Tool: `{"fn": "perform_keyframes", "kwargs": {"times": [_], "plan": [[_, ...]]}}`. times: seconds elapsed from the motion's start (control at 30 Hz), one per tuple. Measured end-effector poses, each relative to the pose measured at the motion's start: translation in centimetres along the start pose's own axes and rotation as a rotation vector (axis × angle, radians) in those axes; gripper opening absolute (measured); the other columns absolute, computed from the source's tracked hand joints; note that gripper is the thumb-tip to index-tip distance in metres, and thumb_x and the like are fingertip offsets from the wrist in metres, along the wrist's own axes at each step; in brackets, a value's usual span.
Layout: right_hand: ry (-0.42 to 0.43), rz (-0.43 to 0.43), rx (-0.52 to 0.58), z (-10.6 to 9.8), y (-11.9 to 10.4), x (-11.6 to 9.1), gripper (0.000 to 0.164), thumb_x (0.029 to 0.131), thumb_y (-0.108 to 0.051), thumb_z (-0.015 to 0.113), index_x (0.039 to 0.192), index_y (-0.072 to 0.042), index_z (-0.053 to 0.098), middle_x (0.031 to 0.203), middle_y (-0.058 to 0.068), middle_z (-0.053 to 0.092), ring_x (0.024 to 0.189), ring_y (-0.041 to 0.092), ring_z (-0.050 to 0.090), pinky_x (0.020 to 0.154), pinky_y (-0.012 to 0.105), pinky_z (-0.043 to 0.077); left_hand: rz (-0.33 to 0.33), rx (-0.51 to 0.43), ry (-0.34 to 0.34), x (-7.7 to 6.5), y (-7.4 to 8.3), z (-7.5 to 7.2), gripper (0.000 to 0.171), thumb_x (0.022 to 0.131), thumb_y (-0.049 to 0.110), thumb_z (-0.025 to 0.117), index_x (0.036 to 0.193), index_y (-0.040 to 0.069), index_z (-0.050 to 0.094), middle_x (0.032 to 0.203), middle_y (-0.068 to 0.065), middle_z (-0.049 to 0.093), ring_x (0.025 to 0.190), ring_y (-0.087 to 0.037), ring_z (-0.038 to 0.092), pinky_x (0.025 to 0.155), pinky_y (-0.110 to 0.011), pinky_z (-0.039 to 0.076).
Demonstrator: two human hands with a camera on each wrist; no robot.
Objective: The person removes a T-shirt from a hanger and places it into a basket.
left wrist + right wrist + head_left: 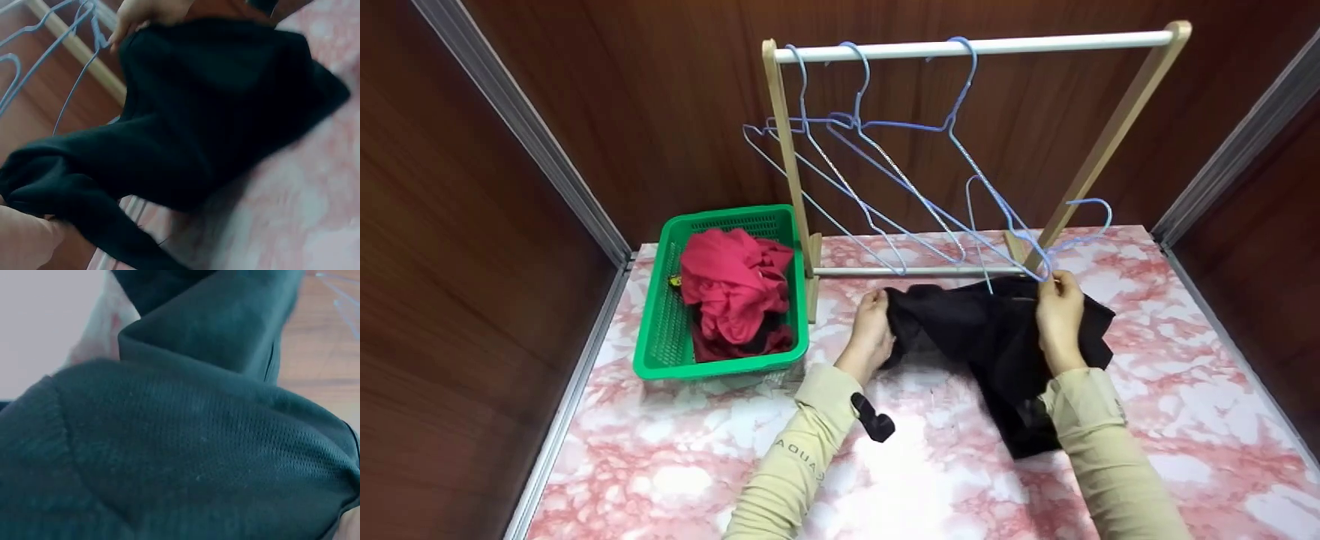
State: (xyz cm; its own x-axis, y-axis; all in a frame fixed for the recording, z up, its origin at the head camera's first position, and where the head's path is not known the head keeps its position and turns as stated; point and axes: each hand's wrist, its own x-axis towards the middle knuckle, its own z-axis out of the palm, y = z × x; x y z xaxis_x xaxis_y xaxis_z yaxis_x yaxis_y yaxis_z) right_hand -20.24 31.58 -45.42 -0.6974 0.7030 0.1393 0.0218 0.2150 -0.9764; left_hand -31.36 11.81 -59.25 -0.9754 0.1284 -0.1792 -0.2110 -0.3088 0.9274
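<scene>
A black garment [997, 322] is stretched between both hands, its lower part trailing onto the table. My left hand [873, 334] grips its left end, where the cloth bunches up in the left wrist view. On the right, my right hand [1060, 319] pinches the garment's upper edge together with a blue wire hanger [1080, 238]. That hanger's hook points right, and one end of it sticks up behind the cloth; the rest is hidden by fabric. Ribbed dark cloth [197, 439] with a seam fills most of the right wrist view.
A small rack [900, 50] stands behind the garment, with three blue wire hangers [885, 157] on its bar. At the left, a green basket [720, 371] holds a red cloth [735, 277] and darker clothing. Wood-brown walls enclose the pink marbled table [675, 450].
</scene>
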Motion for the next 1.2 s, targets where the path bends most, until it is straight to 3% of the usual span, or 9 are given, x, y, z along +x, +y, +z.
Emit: {"fn": "perform_keyframes", "kwargs": {"times": [0.07, 0.1, 0.13, 0.3, 0.4, 0.53, 0.7, 0.93, 1.2], "plan": [[0.014, 0.007, 0.043, 0.7, -0.4, -0.1, 0.012, 0.097, -0.014, 0.049, 0.091, -0.005, 0.054, 0.064, -0.016, 0.039, 0.061, -0.001, 0.037, 0.06, 0.015, 0.032, -0.048, -0.04, -0.017, -2.1, 1.4, 1.4, 0.04, 0.093, 0.046, 0.051, 0.122, 0.019, 0.051, 0.134, 0.002, 0.047, 0.133, -0.016, 0.036, 0.11, -0.04, 0.029], [0.015, 0.014, 0.07, 1.0, -0.6, -0.2, 0.011, 0.097, -0.012, 0.048, 0.093, -0.004, 0.054, 0.066, -0.016, 0.041, 0.062, -0.001, 0.038, 0.06, 0.014, 0.032, -0.019, -0.033, -0.041, -1.5, 0.5, 1.4, 0.04, 0.09, 0.05, 0.054, 0.117, 0.021, 0.054, 0.128, 0.006, 0.05, 0.129, -0.013, 0.04, 0.109, -0.035, 0.031], [0.016, 0.023, 0.098, 1.3, -0.8, -0.3, 0.012, 0.097, -0.011, 0.047, 0.095, -0.003, 0.054, 0.068, -0.015, 0.042, 0.064, -0.002, 0.039, 0.062, 0.014, 0.033, 0.005, -0.013, -0.054, -2.5, 1.2, 2.0, 0.037, 0.088, 0.049, 0.056, 0.112, 0.02, 0.056, 0.121, 0.006, 0.052, 0.123, -0.012, 0.043, 0.107, -0.031, 0.033], [0.001, 0.062, 0.216, 2.7, -1.5, -0.8, 0.015, 0.099, -0.01, 0.04, 0.096, 0.0, 0.052, 0.071, -0.011, 0.045, 0.066, -0.001, 0.043, 0.066, 0.014, 0.035, -0.011, 0.149, -0.153, -9.8, 7.1, 4.9, 0.028, 0.095, 0.021, 0.055, 0.108, -0.004, 0.059, 0.096, -0.001, 0.056, 0.091, -0.008, 0.051, 0.085, -0.021, 0.044], [-0.009, 0.062, 0.242, 3.2, -1.4, -1.2, 0.016, 0.101, -0.011, 0.037, 0.09, -0.004, 0.048, 0.067, -0.008, 0.041, 0.062, 0.001, 0.04, 0.062, 0.015, 0.034, -0.082, 0.169, -0.215, -12.0, 8.3, 5.9, 0.028, 0.093, 0.009, 0.056, 0.116, -0.008, 0.055, 0.098, -0.006, 0.061, 0.083, -0.007, 0.054, 0.077, -0.017, 0.046], [-0.013, 0.054, 0.246, 3.7, -1.1, -1.5, 0.018, 0.101, -0.011, 0.035, 0.089, -0.005, 0.047, 0.067, -0.008, 0.039, 0.062, 0.002, 0.039, 0.063, 0.015, 0.033, -0.144, 0.192, -0.275, -12.0, 6.6, 6.2, 0.047, 0.088, 0.009, 0.063, 0.131, 0.003, 0.047, 0.123, -0.02, 0.058, 0.1, -0.017, 0.059, 0.084, -0.025, 0.051], [-0.034, 0.065, 0.27, 4.3, -0.9, -1.8, 0.019, 0.101, -0.011, 0.034, 0.088, -0.007, 0.046, 0.065, -0.007, 0.039, 0.06, 0.002, 0.039, 0.061, 0.015, 0.033, -0.134, 0.39, -0.28, -12.3, 5.5, 6.3, 0.065, 0.083, 0.014, 0.07, 0.139, 0.007, 0.039, 0.137, -0.021, 0.046, 0.118, -0.026, 0.051, 0.095, -0.031, 0.047], [-0.097, 0.142, 0.469, 4.6, -0.9, -2.0, 0.019, 0.102, -0.013, 0.03, 0.089, -0.005, 0.041, 0.064, -0.004, 0.037, 0.059, 0.005, 0.041, 0.052, 0.018, 0.049, -0.028, 0.608, -0.272, -12.4, 4.7, 5.8, 0.051, 0.083, 0.02, 0.071, 0.126, 0.002, 0.051, 0.121, -0.014, 0.062, 0.11, -0.02, 0.059, 0.094, -0.025, 0.046], [-0.12, 0.207, 0.493, 4.4, -1.1, -1.7, 0.017, 0.102, -0.015, 0.035, 0.091, -0.006, 0.044, 0.063, -0.005, 0.038, 0.053, 0.004, 0.049, 0.057, 0.021, 0.054, 0.091, 0.767, -0.245, -12.1, 4.7, 5.1, 0.025, 0.088, 0.022, 0.065, 0.093, -0.001, 0.069, 0.094, -0.011, 0.07, 0.08, -0.009, 0.056, 0.077, -0.018, 0.046]]}}
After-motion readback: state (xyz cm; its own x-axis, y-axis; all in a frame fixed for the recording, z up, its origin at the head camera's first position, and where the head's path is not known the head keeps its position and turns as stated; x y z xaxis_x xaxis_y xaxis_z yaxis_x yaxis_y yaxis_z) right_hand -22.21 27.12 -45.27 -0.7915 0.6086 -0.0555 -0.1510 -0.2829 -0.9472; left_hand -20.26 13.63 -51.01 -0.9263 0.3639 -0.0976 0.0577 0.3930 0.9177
